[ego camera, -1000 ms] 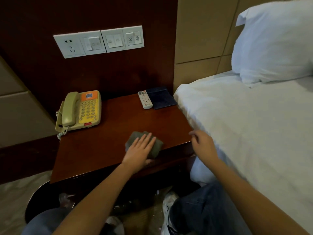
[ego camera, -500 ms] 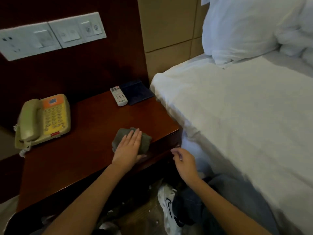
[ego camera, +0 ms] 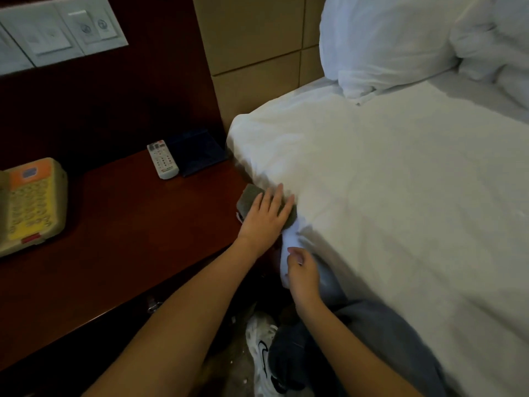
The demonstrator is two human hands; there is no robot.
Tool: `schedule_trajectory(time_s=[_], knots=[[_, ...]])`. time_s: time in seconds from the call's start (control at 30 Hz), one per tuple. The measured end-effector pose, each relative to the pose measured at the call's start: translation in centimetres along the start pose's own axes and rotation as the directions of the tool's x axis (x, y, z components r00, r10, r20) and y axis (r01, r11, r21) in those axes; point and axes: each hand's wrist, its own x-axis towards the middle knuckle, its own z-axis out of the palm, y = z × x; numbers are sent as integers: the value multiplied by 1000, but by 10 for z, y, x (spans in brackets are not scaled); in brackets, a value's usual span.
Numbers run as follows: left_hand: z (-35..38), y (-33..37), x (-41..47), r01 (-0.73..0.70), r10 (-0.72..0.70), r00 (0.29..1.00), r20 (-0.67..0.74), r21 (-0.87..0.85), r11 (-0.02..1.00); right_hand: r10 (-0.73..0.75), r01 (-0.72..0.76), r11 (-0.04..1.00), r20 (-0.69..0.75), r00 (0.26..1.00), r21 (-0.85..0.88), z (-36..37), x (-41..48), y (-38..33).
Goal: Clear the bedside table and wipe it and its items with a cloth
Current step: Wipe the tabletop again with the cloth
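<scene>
A grey cloth (ego camera: 252,196) lies at the right front corner of the dark wooden bedside table (ego camera: 128,224), against the bed. My left hand (ego camera: 266,216) presses flat on it with straight fingers. My right hand (ego camera: 302,270) hangs below the table's edge beside the white sheet, fingers loosely curled; whether it holds the sheet I cannot tell. A white remote (ego camera: 162,159) and a dark blue folder (ego camera: 197,151) sit at the table's back right. A beige and yellow telephone (ego camera: 28,204) stands at the left.
The white bed (ego camera: 400,210) fills the right side, with pillows (ego camera: 386,44) at its head. A switch panel (ego camera: 57,32) is on the wall above the table. My knee and a white shoe (ego camera: 263,351) are below, on the floor.
My left hand slid the cloth right to the table's corner by the bed. My right hand dropped below the table's edge. The view swung right.
</scene>
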Motion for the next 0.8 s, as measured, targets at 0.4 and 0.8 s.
schedule_trajectory(time_s=[0.4,0.8], knots=[[-4,-45,-62,-363,314,907,281,143,921,-37,56,982,105,994,-182,3,-21,-5],[3,-84,-132,-45,56,983,177,-64,997,-213,248,940,163,963,-234,28,-34,7]])
